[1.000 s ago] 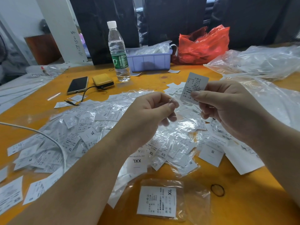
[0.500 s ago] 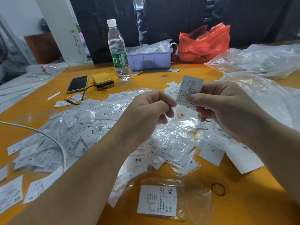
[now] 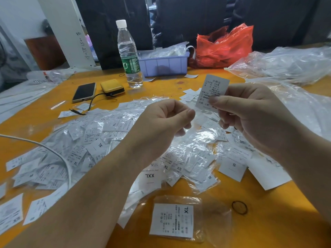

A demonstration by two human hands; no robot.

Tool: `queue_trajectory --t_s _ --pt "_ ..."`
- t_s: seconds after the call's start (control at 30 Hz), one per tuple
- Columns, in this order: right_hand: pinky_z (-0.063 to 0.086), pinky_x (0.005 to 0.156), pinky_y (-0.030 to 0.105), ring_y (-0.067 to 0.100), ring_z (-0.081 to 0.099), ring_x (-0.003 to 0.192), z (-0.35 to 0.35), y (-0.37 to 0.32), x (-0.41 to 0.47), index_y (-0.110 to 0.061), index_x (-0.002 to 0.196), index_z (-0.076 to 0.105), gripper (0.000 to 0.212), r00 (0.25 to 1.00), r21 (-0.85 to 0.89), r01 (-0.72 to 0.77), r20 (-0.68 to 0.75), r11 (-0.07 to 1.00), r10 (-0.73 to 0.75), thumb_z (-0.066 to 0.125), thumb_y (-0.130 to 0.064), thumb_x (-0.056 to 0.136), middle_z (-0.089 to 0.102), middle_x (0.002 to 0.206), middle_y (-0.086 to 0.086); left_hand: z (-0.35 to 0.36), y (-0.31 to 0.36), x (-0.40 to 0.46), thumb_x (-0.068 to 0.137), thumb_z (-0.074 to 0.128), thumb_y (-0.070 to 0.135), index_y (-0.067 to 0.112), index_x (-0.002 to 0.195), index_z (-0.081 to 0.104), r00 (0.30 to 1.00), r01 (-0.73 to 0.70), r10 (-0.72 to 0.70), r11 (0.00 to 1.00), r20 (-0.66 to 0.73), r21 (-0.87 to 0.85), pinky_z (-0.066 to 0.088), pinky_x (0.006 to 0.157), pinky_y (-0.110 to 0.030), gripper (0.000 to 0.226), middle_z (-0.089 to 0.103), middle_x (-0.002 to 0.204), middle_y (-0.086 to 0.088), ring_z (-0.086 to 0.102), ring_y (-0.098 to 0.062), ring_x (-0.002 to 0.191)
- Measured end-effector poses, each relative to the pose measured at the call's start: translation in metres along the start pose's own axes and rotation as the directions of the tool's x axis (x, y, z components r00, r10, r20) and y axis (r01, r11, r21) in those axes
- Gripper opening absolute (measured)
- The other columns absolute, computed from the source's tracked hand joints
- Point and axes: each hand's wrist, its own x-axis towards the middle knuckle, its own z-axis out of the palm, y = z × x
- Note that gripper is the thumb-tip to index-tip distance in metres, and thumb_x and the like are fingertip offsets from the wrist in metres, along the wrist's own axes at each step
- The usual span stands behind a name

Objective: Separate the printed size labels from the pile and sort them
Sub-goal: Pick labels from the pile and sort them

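Sticking up above the right hand's (image 3: 250, 113) pinch, the label (image 3: 214, 91).

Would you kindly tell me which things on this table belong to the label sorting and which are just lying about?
Job: held label in right hand; left hand; label pile; bagged XL label.

Lying about: water bottle; phone; yellow power bank; red bag; rubber band.

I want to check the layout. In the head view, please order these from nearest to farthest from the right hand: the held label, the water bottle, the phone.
From the right hand:
1. Label, pinched in its fingers.
2. Water bottle, back, to the left.
3. Phone, farther left.
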Motion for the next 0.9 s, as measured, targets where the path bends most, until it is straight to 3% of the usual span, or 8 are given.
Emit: queue_trajectory --t_s 0.23,0.37,0.5,0.67,0.8,0.9 --pt "0.042 0.055 0.029 0.009 0.046 0.054 0.0006 -0.0001 -0.0009 -0.012 0.098 0.074 0.015 1.000 -0.037 0.011 -0.005 0.999 -0.011 0.061 -0.009 0.091 0.056 0.062 0.003 -0.0003 -0.0004 -0.0005 0.094 0.061 0.020 0.016 0.087 0.067 1.000 0.010 -0.010 1.000 0.001 0.023 0.052 0.066 -0.016 0.010 0.067 0.068 0.010 0.060 -0.004 0.065" --pt "0.044 0.054 0.028 0.010 0.048 0.056 0.0028 -0.0026 -0.0045 -0.022 0.099 0.073 0.017 0.996 -0.147 0.084 0.022 0.986 -0.082 0.061 -0.012 0.092 0.066 0.069 0.004 0.0007 -0.0002 -0.0006 0.094 0.060 0.019 0.014 0.089 0.067 1.000 0.011 -0.012 0.999 0.004 0.031 0.052 0.066 -0.015 0.010 0.068 0.068 0.010 0.060 -0.002 0.064" --pt "0.044 0.055 0.012 -0.003 0.058 0.057 0.0052 -0.0048 -0.0074 -0.028 0.095 0.070 0.018 0.985 -0.249 0.169 0.004 0.954 -0.173 0.063 -0.013 0.091 0.072 0.074 -0.017 0.0011 -0.0003 -0.0007 0.095 0.060 0.021 0.012 0.092 0.068 1.000 0.017 -0.018 0.998 0.013 0.061 0.054 0.072 -0.021 0.012 0.068 0.071 0.009 0.061 -0.006 0.069" --pt "0.047 0.052 0.016 -0.001 0.056 0.058 0.0063 -0.0045 -0.0087 -0.018 0.101 0.074 0.014 0.974 -0.381 0.189 -0.048 0.905 -0.223 0.064 -0.018 0.091 0.073 0.080 -0.009 0.0017 0.0000 -0.0007 0.094 0.061 0.025 0.014 0.092 0.068 0.999 0.031 -0.034 0.996 0.035 0.080 0.055 0.078 -0.027 0.013 0.069 0.073 0.009 0.062 -0.009 0.073" --pt "0.043 0.052 0.009 -0.007 0.058 0.058 0.0067 -0.0046 -0.0081 -0.016 0.103 0.073 0.015 0.977 -0.360 0.191 -0.020 0.913 -0.212 0.064 -0.016 0.091 0.070 0.080 -0.015 0.0011 0.0000 -0.0006 0.094 0.061 0.026 0.015 0.091 0.069 0.998 0.036 -0.040 0.996 0.046 0.082 0.055 0.079 -0.029 0.013 0.069 0.074 0.009 0.062 -0.009 0.073" --pt "0.042 0.052 0.011 -0.004 0.055 0.054 0.0042 -0.0032 -0.0058 -0.023 0.098 0.073 0.014 0.980 -0.305 0.187 -0.011 0.934 -0.200 0.063 -0.014 0.091 0.067 0.066 -0.019 0.0003 -0.0002 -0.0010 0.093 0.061 0.026 0.015 0.089 0.068 0.997 0.043 -0.046 0.997 0.056 0.061 0.054 0.076 -0.025 0.014 0.069 0.073 0.008 0.061 -0.008 0.070"
